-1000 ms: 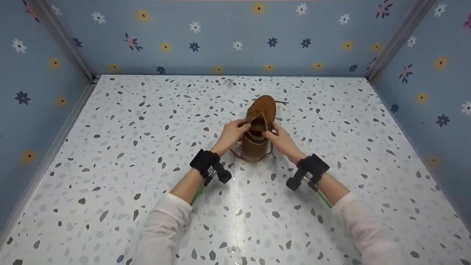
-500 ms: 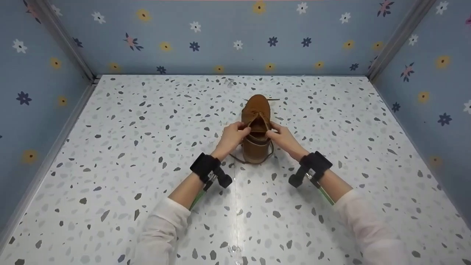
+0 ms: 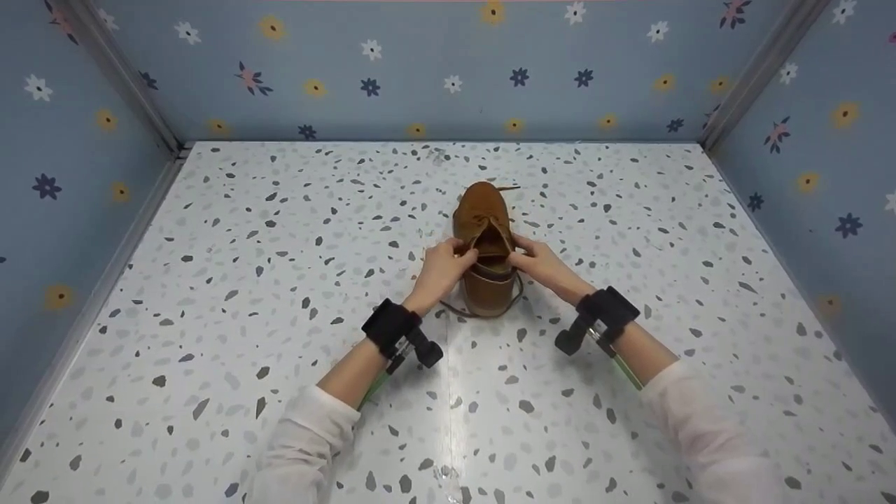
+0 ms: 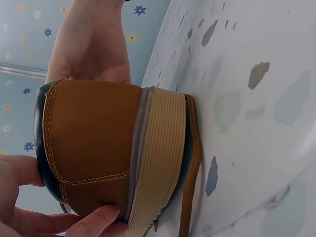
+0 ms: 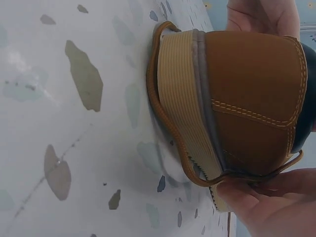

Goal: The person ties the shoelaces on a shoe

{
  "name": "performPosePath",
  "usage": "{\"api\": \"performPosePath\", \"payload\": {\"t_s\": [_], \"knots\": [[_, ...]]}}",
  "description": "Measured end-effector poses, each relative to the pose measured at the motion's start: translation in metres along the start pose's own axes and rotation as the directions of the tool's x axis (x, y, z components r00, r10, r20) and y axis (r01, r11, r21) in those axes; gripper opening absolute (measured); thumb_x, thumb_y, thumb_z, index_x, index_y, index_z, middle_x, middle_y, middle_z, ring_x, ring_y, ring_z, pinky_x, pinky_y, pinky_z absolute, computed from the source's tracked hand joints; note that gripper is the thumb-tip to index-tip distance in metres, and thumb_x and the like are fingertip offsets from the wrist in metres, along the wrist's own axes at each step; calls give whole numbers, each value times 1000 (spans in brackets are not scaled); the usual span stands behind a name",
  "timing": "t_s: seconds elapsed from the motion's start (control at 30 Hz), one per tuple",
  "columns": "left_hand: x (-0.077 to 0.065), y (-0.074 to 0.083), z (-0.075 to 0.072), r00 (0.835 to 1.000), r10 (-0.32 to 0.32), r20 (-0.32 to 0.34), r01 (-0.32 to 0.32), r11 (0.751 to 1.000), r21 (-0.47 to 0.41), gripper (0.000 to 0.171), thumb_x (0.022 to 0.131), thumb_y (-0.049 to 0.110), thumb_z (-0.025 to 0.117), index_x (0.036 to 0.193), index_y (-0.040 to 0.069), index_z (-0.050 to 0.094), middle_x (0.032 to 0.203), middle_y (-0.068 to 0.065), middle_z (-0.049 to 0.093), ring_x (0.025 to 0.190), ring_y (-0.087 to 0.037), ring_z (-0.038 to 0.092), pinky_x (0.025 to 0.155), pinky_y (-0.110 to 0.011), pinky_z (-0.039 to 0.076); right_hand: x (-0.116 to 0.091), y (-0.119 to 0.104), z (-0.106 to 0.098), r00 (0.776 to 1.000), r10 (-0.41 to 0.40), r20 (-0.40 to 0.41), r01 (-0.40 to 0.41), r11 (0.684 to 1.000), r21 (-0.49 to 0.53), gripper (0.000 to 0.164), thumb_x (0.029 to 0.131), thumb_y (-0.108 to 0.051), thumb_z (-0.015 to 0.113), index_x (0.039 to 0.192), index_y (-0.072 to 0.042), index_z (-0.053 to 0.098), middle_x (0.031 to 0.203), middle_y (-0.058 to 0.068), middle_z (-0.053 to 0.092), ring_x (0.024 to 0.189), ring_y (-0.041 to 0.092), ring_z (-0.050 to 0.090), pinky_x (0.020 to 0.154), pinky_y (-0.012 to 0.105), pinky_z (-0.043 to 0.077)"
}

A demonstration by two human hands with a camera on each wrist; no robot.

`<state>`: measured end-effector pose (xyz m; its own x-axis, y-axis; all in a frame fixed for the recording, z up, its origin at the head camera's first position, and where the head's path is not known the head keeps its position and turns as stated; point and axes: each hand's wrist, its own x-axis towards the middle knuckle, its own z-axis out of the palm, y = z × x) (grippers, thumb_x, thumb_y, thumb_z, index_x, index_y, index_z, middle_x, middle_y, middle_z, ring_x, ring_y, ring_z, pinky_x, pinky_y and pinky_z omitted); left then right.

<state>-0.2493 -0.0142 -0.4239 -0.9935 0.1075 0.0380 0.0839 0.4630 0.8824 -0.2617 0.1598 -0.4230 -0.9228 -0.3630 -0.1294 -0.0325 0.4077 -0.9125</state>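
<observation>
A brown lace-up shoe (image 3: 483, 210) stands on the speckled surface, toe pointing away and heel toward me. My left hand (image 3: 439, 271) grips the left side of its opening, thumb at the collar and fingers along the outside. On the other side, my right hand (image 3: 549, 266) holds the right edge in the same way. Between the hands the opening is spread wide. In the left wrist view the stitched heel (image 4: 94, 133) and ribbed pale sole (image 4: 160, 148) show. A brown lace (image 5: 170, 128) loops around the heel near the sole in the right wrist view.
The white surface (image 3: 280, 280) with grey speckles is bounded by blue flowered panels (image 3: 420, 70) at the back and both sides. A lace end (image 3: 509, 187) sticks out right of the toe. Black straps (image 3: 392, 325) with small cameras sit on both wrists.
The shoe's toe has swung to the left and the shoe has come slightly closer to me, turning a little. Both hands have moved with it and keep their hold.
</observation>
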Motion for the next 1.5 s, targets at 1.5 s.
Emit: {"api": "performPosePath", "payload": {"t_s": [1.5], "knots": [[-17,-4,-3,999,41,30,-40,999,-17,46,68,37,45,99,3,42,94,-7,45,81,-13,42,63,-22,34,-5,53,-8,997,78,16,-79,969,233,34,71,-25,46,99,-6,40,81,14,46,68,21,47,58,32,37]]}}
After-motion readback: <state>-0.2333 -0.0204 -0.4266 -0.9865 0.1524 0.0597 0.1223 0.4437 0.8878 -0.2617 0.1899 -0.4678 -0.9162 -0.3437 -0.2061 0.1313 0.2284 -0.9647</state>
